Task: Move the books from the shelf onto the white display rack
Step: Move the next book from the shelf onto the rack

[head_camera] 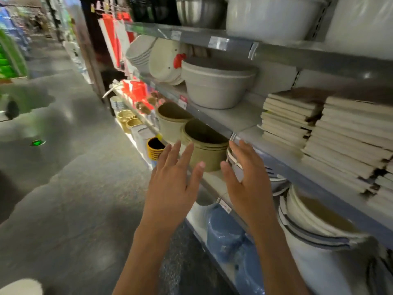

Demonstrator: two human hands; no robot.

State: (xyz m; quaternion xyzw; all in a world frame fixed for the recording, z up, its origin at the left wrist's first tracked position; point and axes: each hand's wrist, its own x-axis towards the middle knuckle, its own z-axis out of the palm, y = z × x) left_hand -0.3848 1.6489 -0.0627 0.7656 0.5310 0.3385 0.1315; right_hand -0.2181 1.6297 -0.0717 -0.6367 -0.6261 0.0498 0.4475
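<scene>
Right hand [244, 184] empty, left of books [331, 133]

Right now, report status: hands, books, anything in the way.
Left hand and right hand open, empty. Two stacks of cream-paged books untouched on grey metal shelf. White display rack not in view.

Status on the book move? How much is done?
Nothing visibly done: the white display rack is out of frame, so books already moved cannot be judged. In hand: nothing. The left hand and right hand are both open, fingers spread, empty, raised in front of the shelf edge. Left: two stacks of books lie on the shelf, to the right of the hands.
</scene>
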